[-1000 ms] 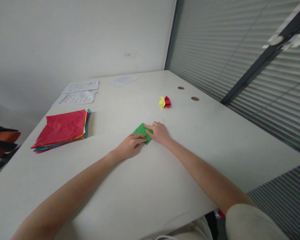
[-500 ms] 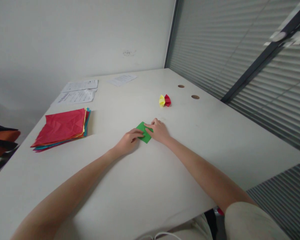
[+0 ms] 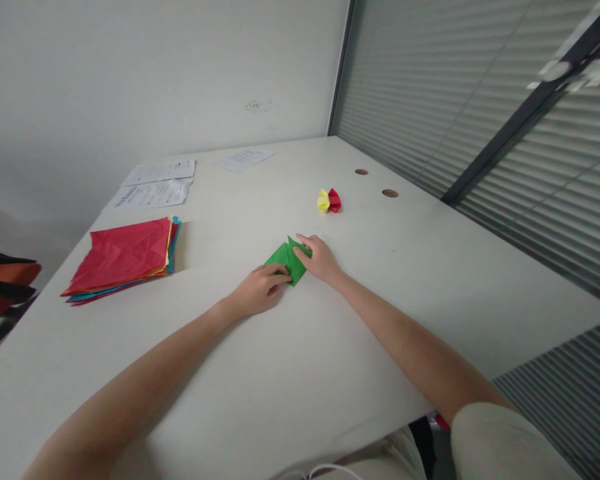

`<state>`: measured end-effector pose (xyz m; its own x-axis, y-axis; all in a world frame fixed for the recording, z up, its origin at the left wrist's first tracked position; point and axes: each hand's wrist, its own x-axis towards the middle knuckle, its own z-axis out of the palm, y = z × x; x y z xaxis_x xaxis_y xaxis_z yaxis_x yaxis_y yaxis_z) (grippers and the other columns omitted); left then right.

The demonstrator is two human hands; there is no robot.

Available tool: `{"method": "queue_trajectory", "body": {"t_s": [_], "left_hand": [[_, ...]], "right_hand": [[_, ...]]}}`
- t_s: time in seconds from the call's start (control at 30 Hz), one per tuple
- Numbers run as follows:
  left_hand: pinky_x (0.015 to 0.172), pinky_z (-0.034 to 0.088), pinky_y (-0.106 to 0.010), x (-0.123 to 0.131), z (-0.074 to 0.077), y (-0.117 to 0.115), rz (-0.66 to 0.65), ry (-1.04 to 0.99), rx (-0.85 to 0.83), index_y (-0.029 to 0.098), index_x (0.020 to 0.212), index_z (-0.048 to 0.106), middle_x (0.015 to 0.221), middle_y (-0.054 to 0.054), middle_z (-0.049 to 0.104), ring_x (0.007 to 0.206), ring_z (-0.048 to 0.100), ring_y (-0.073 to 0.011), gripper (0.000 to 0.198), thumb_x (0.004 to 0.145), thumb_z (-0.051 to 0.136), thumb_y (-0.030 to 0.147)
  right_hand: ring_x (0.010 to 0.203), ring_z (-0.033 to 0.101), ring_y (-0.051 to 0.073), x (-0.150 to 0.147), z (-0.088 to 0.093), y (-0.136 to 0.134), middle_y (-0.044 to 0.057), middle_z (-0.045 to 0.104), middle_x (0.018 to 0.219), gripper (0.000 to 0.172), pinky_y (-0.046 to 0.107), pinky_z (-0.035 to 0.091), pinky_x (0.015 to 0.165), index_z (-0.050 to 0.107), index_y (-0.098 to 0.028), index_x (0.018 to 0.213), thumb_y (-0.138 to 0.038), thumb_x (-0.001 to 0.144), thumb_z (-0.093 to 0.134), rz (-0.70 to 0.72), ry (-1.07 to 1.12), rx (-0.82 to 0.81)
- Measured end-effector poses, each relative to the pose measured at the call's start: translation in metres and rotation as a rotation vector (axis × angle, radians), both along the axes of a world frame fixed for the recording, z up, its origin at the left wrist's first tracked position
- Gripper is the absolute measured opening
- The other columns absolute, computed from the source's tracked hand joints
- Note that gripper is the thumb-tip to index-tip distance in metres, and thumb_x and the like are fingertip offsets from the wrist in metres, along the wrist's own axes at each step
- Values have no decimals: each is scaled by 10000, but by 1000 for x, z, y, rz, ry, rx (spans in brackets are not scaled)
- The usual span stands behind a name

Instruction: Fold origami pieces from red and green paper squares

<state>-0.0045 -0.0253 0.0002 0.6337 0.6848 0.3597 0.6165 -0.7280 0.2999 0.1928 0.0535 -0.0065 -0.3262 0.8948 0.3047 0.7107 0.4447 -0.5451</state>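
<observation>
A folded piece of green origami paper (image 3: 297, 268) lies on the white table in front of me, with a pointed flap standing up on its right half. My left hand (image 3: 261, 288) rests at its lower left, the bent fingers pressing the paper down near the middle. On the other side, my right hand (image 3: 323, 260) has the raised flap between thumb and fingers. Both hands cover parts of the paper, so some of its folds are hidden. Beyond them sits a small yellow and red folded paper bow (image 3: 329, 201).
To the left is a stack of coloured paper (image 3: 130, 253), red on top. Printed sheets (image 3: 153, 193) lie at the far left, and another sheet (image 3: 245, 159) is near the wall. Two round holes (image 3: 390, 193) pierce the table near the blinds (image 3: 400, 120) on the right.
The green paper lay flat as a small diamond; now its right part is lifted into a pointed flap and its left part spreads wider. Both hands have shifted only slightly.
</observation>
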Motion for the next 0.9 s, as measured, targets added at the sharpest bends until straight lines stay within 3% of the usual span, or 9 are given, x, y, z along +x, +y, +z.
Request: {"method": "queue_trajectory", "body": {"t_s": [0.1, 0.27, 0.5, 0.7, 0.9], "left_hand": [[945, 504, -370, -1, 4, -1, -49, 66, 26, 227, 1088, 694, 1128, -85, 628, 1019, 630, -203, 384, 806, 496, 59], [1015, 466, -416, -1, 7, -3, -113, 112, 95, 240, 1116, 684, 1112, -90, 626, 1033, 626, -200, 357, 861, 481, 94], [1051, 446, -391, -1, 2, -3, -114, 86, 94, 214, 1051, 696, 1079, -79, 659, 1092, 615, -200, 295, 885, 470, 123], [1036, 454, -405, 1, 2, -4, -140, 118, 134, 186, 1059, 675, 1053, -92, 678, 1018, 645, -191, 266, 931, 445, 150], [1012, 475, -427, 2, 3, -4, -188, 166, 184, 155, 1052, 662, 1038, -123, 677, 1027, 647, -209, 275, 935, 414, 133]], "right_hand": [[864, 613, 168, 1, 0, 4, 59, 689, 947, 345, 282, 461, 828, 671, -156, 1123, -186, 842, 474, 46, 170, -78], [748, 604, 154, 3, 1, 2, 2, 673, 739, 218, 271, 455, 782, 688, -186, 940, -200, 814, 512, 86, 187, -99], [686, 580, 146, -3, 3, 2, -1, 665, 756, 226, 252, 425, 712, 624, -191, 1050, -211, 882, 474, 34, 120, -93], [900, 596, 201, -13, 5, -1, 47, 706, 960, 184, 322, 380, 827, 658, -231, 1000, -221, 920, 492, -20, -170, -6], [950, 577, 229, -11, 5, -5, 68, 691, 1014, 242, 341, 380, 844, 694, -246, 1038, -246, 946, 470, -52, -231, 9]]}}
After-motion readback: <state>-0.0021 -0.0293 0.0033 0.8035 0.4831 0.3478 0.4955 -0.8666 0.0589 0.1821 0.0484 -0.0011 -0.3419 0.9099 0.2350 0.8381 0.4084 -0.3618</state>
